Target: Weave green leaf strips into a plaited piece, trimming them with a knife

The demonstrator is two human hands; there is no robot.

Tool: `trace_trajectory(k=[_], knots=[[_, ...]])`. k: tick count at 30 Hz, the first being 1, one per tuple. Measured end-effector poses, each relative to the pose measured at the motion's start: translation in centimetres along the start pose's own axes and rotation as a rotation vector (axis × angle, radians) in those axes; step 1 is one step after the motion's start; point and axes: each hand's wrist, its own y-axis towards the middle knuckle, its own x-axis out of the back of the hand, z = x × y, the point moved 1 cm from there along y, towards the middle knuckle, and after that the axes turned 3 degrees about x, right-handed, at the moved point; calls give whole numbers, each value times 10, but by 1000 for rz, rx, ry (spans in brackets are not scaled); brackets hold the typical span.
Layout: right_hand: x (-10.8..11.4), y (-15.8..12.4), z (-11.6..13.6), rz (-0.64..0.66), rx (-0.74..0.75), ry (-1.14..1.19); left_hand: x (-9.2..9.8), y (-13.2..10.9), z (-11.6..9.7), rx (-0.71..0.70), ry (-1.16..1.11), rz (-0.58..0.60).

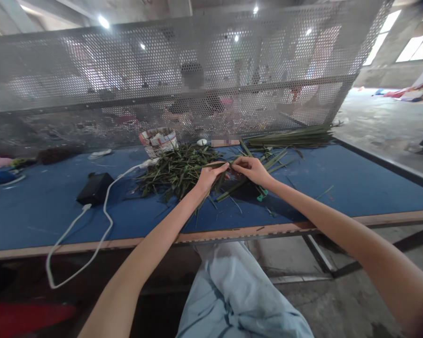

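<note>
My left hand [210, 177] is closed in a pinch on a narrow green leaf strip [211, 165] above the table. Close beside it, my right hand [251, 170] also pinches the strip, the fingertips of both hands almost meeting. The exact fold or knot between the fingers is too small to make out. To the left, a heap of short dark green leaf pieces [172, 173] lies right by my left hand. Longer loose leaf blades [232, 188] lie beneath and beside my right hand, near a small green plastic piece [262, 195].
A blue-topped table [363, 180] stands before a perforated metal screen [102, 80]. On it are a bundle of long leaves [292, 138], a paper-lined container [158, 142], and a black box [96, 188] whose white cable [107, 206] loops over the front edge. A person is behind the screen.
</note>
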Motion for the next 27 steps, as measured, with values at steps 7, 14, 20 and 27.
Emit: trace_trajectory(k=[7,14,20,27], knots=[[11,3,5,183,-99,48,10,3,-5,138,-47,-41],[7,-6,6,35,259,-385,8,4,-1,118,-106,14],[8,-12,8,47,385,-495,3,3,2,103,-112,59],[4,-4,-2,-118,198,-369,-1,1,1,30,-42,63]])
